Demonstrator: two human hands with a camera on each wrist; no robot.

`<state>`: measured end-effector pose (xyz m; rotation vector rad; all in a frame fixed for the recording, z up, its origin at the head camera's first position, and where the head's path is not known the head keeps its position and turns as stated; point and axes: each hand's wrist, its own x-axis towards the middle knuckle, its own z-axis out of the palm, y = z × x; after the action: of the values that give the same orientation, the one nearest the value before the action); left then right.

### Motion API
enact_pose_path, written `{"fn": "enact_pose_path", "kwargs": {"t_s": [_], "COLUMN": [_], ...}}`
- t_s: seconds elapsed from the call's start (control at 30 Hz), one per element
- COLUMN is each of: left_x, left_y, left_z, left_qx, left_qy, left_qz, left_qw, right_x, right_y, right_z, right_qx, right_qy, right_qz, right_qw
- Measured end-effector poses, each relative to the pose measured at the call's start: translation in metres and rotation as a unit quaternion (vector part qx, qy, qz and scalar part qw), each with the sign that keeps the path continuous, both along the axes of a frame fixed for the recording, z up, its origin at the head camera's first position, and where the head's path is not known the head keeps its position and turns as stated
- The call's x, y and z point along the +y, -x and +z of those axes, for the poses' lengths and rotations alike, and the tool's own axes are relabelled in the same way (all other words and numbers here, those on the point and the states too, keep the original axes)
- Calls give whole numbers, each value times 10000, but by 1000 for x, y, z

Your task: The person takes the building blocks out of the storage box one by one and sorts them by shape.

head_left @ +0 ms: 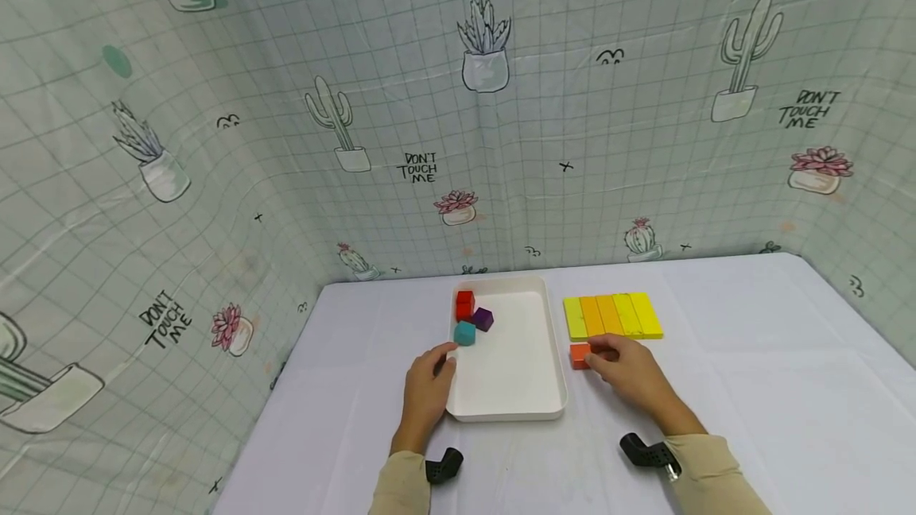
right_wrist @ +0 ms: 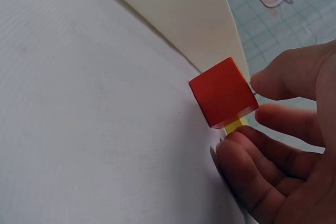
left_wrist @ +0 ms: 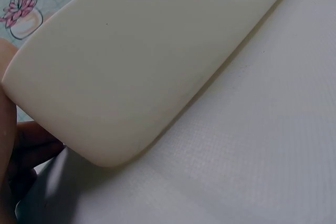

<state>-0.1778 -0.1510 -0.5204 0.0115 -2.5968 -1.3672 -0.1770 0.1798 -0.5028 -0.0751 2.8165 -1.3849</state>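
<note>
My right hand pinches an orange-red cube beside the tray's right wall; the right wrist view shows the cube at the fingertips. My left hand touches the left side of a white tray, fingers loosely bent. In the left wrist view that hand is only partly visible, past the tray's corner. Inside the tray, along its left side, lie red cubes, a purple cube and a teal block.
Several yellow, orange and lime flat blocks lie side by side to the right of the tray, just beyond my right hand. A white cloth covers the table, and a patterned curtain hangs behind it.
</note>
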Motion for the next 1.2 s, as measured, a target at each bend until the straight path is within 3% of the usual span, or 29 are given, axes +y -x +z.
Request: {"fn": "enact_pose_path", "kwargs": {"t_s": [0.2,0.53,0.73,0.9,1.07,1.2], "left_x": [-2,-9,-7,-2,-2,-1], "left_y": [-1,0,5,13,16,16], "left_z": [2,5,9,14,9,4], "left_qx": [54,-134,-297,-394,-342,-225], "left_qy": [70,-47,-124,-145,-70,41], "left_qz": [12,-14,-17,-18,60,-62], "left_qw": [10000,9999,9995,9991,9994,9997], "right_x": [-3,-11,-16,-27,-43,-54], "right_y": [3,16,39,61,73,79], "right_z": [6,19,28,42,48,46], "right_qx": [398,307,194,-210,-438,-516], "right_qy": [-101,212,542,783,1031,1132], "right_qz": [-162,-80,456,927,1203,1353], "right_qw": [9990,9993,9973,9924,9864,9830]}}
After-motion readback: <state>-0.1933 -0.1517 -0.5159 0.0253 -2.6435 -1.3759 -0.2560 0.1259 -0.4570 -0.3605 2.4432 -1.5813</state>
